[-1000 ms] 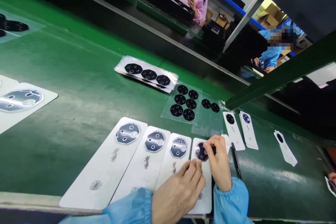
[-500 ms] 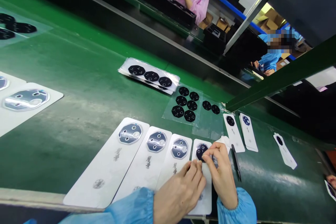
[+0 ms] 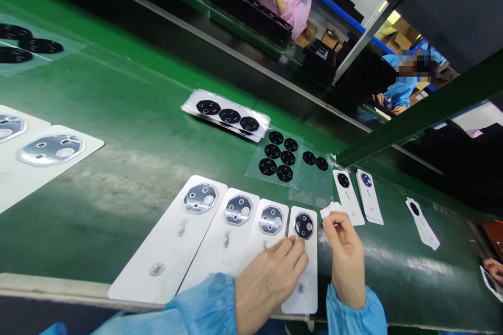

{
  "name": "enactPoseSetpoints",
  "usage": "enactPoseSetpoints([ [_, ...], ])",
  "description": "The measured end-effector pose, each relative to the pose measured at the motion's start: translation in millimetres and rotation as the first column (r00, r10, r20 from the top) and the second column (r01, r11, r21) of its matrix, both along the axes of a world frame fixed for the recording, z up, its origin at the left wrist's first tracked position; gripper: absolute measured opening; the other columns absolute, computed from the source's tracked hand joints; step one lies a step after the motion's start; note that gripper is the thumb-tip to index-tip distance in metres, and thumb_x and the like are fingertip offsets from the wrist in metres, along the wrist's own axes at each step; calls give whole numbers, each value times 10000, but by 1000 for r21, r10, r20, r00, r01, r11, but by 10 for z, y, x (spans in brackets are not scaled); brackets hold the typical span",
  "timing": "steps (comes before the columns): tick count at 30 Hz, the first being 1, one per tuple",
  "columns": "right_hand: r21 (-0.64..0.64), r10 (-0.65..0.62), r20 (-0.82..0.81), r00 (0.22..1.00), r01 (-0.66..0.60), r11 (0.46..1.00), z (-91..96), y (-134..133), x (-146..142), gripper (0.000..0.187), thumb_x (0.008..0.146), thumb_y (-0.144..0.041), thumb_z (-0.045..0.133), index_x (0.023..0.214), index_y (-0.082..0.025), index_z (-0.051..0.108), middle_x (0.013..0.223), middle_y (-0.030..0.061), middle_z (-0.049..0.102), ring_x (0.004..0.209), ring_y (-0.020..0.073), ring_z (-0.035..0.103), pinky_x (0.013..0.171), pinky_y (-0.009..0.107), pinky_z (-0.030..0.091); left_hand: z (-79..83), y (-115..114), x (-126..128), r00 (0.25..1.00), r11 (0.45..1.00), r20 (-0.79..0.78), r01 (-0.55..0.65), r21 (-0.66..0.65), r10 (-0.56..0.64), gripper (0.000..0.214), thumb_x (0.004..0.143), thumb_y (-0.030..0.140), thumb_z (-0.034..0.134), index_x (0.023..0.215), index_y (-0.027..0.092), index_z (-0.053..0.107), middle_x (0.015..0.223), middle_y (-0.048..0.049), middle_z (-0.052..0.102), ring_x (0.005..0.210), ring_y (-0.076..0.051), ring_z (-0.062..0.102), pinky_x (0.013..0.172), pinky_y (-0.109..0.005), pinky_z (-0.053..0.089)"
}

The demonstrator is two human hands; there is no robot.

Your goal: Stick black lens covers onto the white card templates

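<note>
My left hand (image 3: 273, 275) rests with its fingertips on a white phone-back-shaped panel (image 3: 304, 269), just below the panel's dark octagonal camera piece (image 3: 304, 225). Its fingers lie fairly flat, close together. To the right of that panel, my right hand (image 3: 346, 256) is raised with thumb and fingertips pinched together. Whatever is in the pinch is hidden or too small to name. A crumpled white scrap (image 3: 330, 210) shows just behind these fingertips. Left of the panel stand several similar white panels (image 3: 165, 243) in a row, each with a shiny octagonal piece (image 3: 200, 198).
Clear sheets with black octagonal stickers (image 3: 272, 152) lie behind the row, beside a stack of sticker sheets (image 3: 226, 115). Smaller white cards (image 3: 348, 201) lie at right. A green post (image 3: 416, 115) slants across. Co-workers, one in pink (image 3: 293, 10), sit beyond the bench.
My right hand has moved right, off the camera piece, to beside the white scrap. The octagon is now uncovered; the pen seen earlier is out of sight. My left hand stays on the panel.
</note>
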State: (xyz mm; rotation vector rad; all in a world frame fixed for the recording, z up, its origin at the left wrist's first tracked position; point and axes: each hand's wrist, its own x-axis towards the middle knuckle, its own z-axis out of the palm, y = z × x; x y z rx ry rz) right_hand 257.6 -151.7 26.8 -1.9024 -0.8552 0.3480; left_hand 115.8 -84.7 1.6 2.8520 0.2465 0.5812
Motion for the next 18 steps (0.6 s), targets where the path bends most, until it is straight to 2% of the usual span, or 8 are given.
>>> enactPoseSetpoints([
  [2, 21, 28, -199, 980, -25, 999, 13, -115, -149, 154, 850, -354, 575, 785, -217, 549, 789, -2, 511, 756, 158, 493, 688, 267, 412, 86, 24, -43, 997, 977, 30, -58, -203, 65, 115, 889, 126, 457, 997, 145, 489, 1025, -72, 610, 861, -189, 618, 632, -280, 514],
  [4, 53, 78, -328, 942, -64, 997, -18, -202, -328, 167, 831, -354, 607, 745, -216, 569, 762, -6, 523, 708, 146, 500, 640, 247, 418, 144, 38, -118, 982, 924, 128, -79, -373, 136, 110, 941, 228, 405, 986, 169, 486, 920, -37, 610, 792, -172, 614, 586, -263, 507],
  [7, 109, 128, -404, 906, -92, 990, -88, -262, -562, 195, 806, -377, 639, 702, -213, 616, 713, -3, 545, 645, 138, 512, 587, 239, 421, 161, 58, -282, 950, 877, 270, -12, -480, 160, 262, 980, 282, 285, 897, 183, 513, 793, -9, 600, 701, -136, 596, 566, -222, 485],
  [10, 93, 197, -327, 924, -176, 980, -123, -275, -715, 222, 815, -408, 623, 705, -223, 681, 676, 8, 587, 584, 137, 522, 551, 242, 431, 150, 94, -465, 932, 894, 333, 22, -448, 144, 318, 987, 237, 277, 807, 181, 534, 736, 7, 606, 640, -108, 577, 550, -195, 457],
  [12, 65, 254, -252, 934, -246, 967, -130, -283, -792, 241, 851, -413, 570, 759, -245, 716, 713, 21, 627, 558, 138, 538, 529, 246, 445, 162, 119, -572, 915, 932, 367, -25, -362, 167, 344, 989, 195, 262, 814, 174, 558, 748, 6, 630, 656, -104, 585, 587, -197, 462],
  [15, 51, 282, -179, 943, -277, 959, -145, -295, -880, 268, 885, -423, 504, 887, -276, 728, 826, 50, 661, 599, 163, 583, 521, 261, 470, 203, 140, -687, 893, 972, 404, -125, -200, 198, 365, 982, 136, 243, 870, 154, 590, 771, -13, 654, 700, -118, 598, 663, -223, 476],
  [18, 81, 317, -193, 929, -307, 948, -163, -279, -902, 201, 813, -426, 609, 816, -261, 724, 750, 44, 629, 604, 166, 568, 518, 261, 451, 223, 150, -755, 920, 992, 379, -71, -102, 104, 360, 973, 133, 257, 852, 160, 595, 722, -15, 628, 688, -133, 585, 689, -250, 481],
])
